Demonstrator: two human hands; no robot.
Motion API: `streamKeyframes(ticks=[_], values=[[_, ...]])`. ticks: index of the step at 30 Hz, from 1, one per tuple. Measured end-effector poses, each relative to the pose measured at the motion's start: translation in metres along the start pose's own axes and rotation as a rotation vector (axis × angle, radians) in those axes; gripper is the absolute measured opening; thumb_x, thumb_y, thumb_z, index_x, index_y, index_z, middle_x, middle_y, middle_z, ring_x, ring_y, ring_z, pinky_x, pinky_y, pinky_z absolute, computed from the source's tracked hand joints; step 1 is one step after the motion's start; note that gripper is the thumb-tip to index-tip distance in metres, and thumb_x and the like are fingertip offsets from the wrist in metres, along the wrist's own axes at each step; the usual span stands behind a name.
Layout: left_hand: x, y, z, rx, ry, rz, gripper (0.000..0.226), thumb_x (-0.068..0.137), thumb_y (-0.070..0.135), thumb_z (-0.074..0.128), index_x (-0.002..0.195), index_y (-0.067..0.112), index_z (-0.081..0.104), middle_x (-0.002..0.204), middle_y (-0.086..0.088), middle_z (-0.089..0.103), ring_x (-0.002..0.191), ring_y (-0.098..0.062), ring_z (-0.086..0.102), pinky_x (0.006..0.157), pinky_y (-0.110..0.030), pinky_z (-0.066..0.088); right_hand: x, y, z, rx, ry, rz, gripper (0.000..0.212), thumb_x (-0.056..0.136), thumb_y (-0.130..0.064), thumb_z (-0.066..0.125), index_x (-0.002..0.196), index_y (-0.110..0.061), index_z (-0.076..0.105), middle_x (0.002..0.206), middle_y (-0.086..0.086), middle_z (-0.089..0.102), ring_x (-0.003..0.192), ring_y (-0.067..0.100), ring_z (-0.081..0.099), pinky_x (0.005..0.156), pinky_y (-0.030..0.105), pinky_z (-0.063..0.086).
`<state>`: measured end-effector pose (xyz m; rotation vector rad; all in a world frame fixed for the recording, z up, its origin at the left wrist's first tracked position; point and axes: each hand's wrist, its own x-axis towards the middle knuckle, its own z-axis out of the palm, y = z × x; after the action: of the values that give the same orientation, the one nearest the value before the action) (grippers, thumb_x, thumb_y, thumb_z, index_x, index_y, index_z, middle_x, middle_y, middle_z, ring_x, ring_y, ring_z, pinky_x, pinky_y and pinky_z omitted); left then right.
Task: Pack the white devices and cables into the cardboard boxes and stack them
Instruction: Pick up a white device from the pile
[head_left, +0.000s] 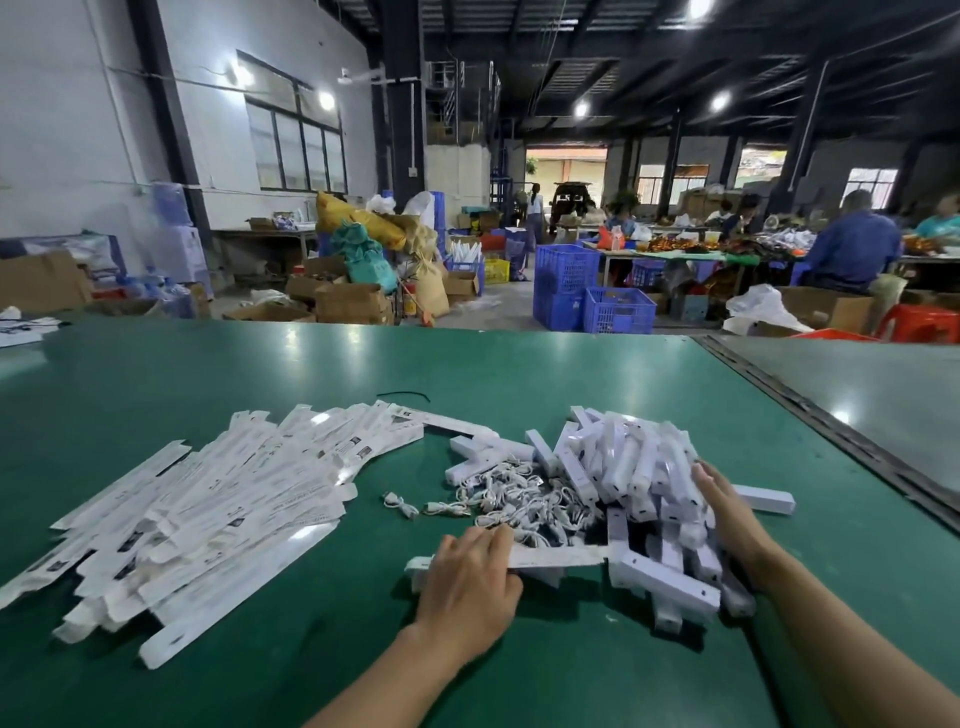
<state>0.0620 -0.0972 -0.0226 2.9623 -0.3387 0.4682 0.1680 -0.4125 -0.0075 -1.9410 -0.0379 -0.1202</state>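
A heap of long white bar-shaped devices (631, 467) lies on the green table, right of centre. A tangle of white cables (511, 499) sits just left of the heap. Flat, unfolded white cardboard boxes (208, 499) are spread in a fan on the left. My left hand (467, 582) rests palm down on one white device (558, 556) at the near edge of the pile, fingers fairly straight. My right hand (727, 514) presses flat against the right side of the heap, fingers extended.
A single white device (766, 500) lies apart, right of the heap. A thin black cable tie (402, 396) lies further back. A dark seam (831, 426) divides this green table (571, 675) from a grey one. Blue crates (618, 309), cartons and seated people fill the hall beyond.
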Motion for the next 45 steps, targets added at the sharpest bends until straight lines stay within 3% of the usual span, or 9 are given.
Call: streamKeyframes(ticks=[11,16,24,28,31,34,36,39,45], values=[[-0.009,-0.026,-0.006,0.063,0.042,0.035,0.055,0.089,0.04,0.025,0.13,0.026,0.059,0.127,0.01,0.065,0.111,-0.02,0.05,0.092,-0.037,0.039,-0.008,-0.017,0.04,0.047,-0.148,-0.008,0.077,0.088,-0.071,0.037,0.154,-0.036,0.019,0.16,-0.014,0.017,0.136,0.003,0.022,0.115,0.042,0.019],[-0.027,-0.052,-0.018,0.045,0.124,0.053,0.038,0.076,0.037,0.046,0.095,0.025,0.077,0.086,0.014,0.073,0.076,-0.014,0.064,0.062,-0.031,0.054,-0.012,-0.03,0.068,0.036,-0.178,0.009,0.077,0.088,-0.07,0.036,0.154,-0.035,0.019,0.16,-0.011,0.019,0.142,0.012,0.024,0.116,0.048,0.021],[-0.044,-0.094,-0.03,0.096,0.161,0.012,0.029,0.064,0.037,0.079,0.091,0.027,0.076,0.084,0.017,0.072,0.075,-0.009,0.064,0.062,-0.027,0.053,-0.016,-0.038,0.095,0.04,-0.133,0.047,0.078,0.087,-0.071,0.036,0.154,-0.038,0.018,0.161,-0.012,0.016,0.146,0.014,0.021,0.119,0.05,0.019],[-0.044,-0.091,-0.033,0.102,0.189,-0.025,0.021,0.064,0.036,0.078,0.082,0.025,0.075,0.079,0.015,0.071,0.07,-0.01,0.063,0.06,-0.029,0.053,-0.022,-0.044,0.103,0.029,-0.143,0.053,0.073,0.091,-0.069,0.035,0.154,-0.036,0.021,0.149,-0.02,0.024,0.139,0.008,0.026,0.114,0.045,0.023],[-0.039,-0.077,-0.03,0.056,0.212,-0.044,0.036,0.054,0.03,0.091,0.084,0.021,0.075,0.079,0.01,0.071,0.069,-0.013,0.064,0.06,-0.032,0.054,-0.023,-0.044,0.094,-0.094,-0.016,-0.016,0.059,0.095,-0.063,0.038,0.143,-0.03,0.043,0.137,-0.019,0.041,0.123,0.006,0.042,0.102,0.037,0.037],[-0.03,-0.066,-0.027,0.034,0.259,-0.053,0.046,0.051,0.03,0.095,0.09,0.018,0.074,0.079,0.008,0.07,0.068,-0.012,0.064,0.06,-0.032,0.055,-0.006,-0.037,0.057,-0.346,0.342,-0.151,0.035,0.097,-0.042,0.051,0.116,-0.016,0.065,0.119,0.005,0.066,0.1,0.017,0.06,0.081,0.033,0.047],[-0.023,-0.063,-0.023,0.012,0.302,-0.067,0.046,0.051,0.025,0.095,0.091,0.016,0.074,0.079,0.008,0.069,0.067,-0.012,0.063,0.061,-0.032,0.054,0.017,-0.026,0.02,-0.445,0.481,-0.098,0.033,0.097,-0.037,0.055,0.113,-0.009,0.066,0.118,0.017,0.065,0.11,0.032,0.057,0.091,0.042,0.045],[-0.016,-0.065,-0.02,0.001,0.358,-0.097,0.042,0.056,0.018,0.092,0.093,0.015,0.071,0.079,0.005,0.068,0.066,-0.014,0.062,0.061,-0.033,0.054,0.047,0.003,-0.028,-0.539,0.52,0.158,0.052,0.097,-0.05,0.05,0.13,-0.011,0.057,0.134,0.02,0.056,0.126,0.038,0.048,0.101,0.051,0.041],[0.003,-0.079,-0.022,-0.023,0.422,-0.22,0.047,0.055,0.002,0.094,0.096,0.002,0.07,0.077,-0.003,0.066,0.059,-0.015,0.057,0.048,-0.025,0.047,0.111,0.029,-0.043,-0.444,0.225,0.233,0.073,0.094,-0.065,0.038,0.149,-0.017,0.034,0.154,0.014,0.037,0.136,0.036,0.042,0.112,0.049,0.032]])
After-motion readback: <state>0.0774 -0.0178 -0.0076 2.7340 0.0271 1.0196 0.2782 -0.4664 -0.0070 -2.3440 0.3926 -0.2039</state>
